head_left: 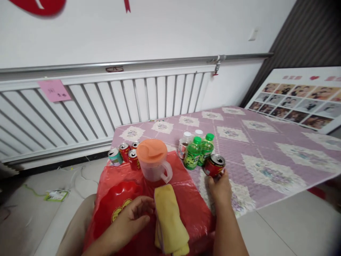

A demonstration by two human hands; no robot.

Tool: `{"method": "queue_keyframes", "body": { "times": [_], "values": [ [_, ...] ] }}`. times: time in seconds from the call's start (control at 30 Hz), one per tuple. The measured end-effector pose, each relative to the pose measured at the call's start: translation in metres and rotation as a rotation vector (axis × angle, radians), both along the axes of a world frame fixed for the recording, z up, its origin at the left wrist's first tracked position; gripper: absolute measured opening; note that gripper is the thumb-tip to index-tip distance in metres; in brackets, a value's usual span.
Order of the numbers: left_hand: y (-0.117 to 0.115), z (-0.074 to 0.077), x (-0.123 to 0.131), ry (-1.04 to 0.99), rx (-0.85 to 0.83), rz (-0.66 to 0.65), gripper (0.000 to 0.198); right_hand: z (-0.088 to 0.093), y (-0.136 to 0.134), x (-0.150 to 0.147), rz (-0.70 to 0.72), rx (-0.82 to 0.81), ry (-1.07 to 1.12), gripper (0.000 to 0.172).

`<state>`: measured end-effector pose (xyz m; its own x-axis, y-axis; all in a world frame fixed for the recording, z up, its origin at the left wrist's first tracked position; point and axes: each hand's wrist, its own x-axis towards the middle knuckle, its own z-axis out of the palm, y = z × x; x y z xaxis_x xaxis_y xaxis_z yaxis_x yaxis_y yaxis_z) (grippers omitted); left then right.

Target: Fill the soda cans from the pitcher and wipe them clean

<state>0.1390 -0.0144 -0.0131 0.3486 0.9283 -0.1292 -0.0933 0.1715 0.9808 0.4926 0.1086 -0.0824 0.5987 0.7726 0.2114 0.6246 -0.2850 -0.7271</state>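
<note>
On the right, my right hand is closed around a red drink can, just beside the green-capped bottles. My left hand hovers over the red scalloped tray, its fingers loosely curled and apart from the thumb, holding nothing. Its fingertips come close to a folded yellow cloth; whether they touch it I cannot tell. Behind the cloth stands a clear plastic pitcher with an orange lid. Two green-labelled bottles stand to the right of the pitcher, with white-capped bottles behind them.
Several cans cluster left of the pitcher. Red plastic sheeting covers the near surface, beside a purple patterned tablecloth. A white radiator runs along the wall, and a photo board leans at right.
</note>
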Motion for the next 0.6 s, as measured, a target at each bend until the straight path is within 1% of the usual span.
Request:
{"method": "queue_keyframes", "body": {
  "times": [0.13,0.3,0.37,0.47,0.53,0.6],
  "values": [
    [-0.003,0.005,-0.011,0.0,0.0,0.06,0.036,-0.004,-0.003,0.001,0.009,0.022,0.031,0.089],
    [0.002,0.01,-0.031,0.029,0.052,0.19,0.039,-0.008,-0.016,-0.005,-0.014,0.062,0.089,0.095],
    [0.009,0.015,-0.041,0.066,0.078,0.25,0.042,-0.007,-0.023,-0.009,-0.018,0.076,0.091,0.092],
    [0.024,0.02,-0.057,0.104,0.141,0.341,0.044,-0.006,-0.033,-0.017,-0.021,0.09,0.003,0.084],
    [0.038,0.022,-0.066,0.146,0.209,0.402,0.044,-0.007,-0.04,-0.024,-0.006,0.093,-0.063,0.08],
    [0.053,0.021,-0.073,0.238,0.3,0.449,0.043,-0.01,-0.047,-0.03,0.022,0.094,-0.086,0.079]
  ]
}}
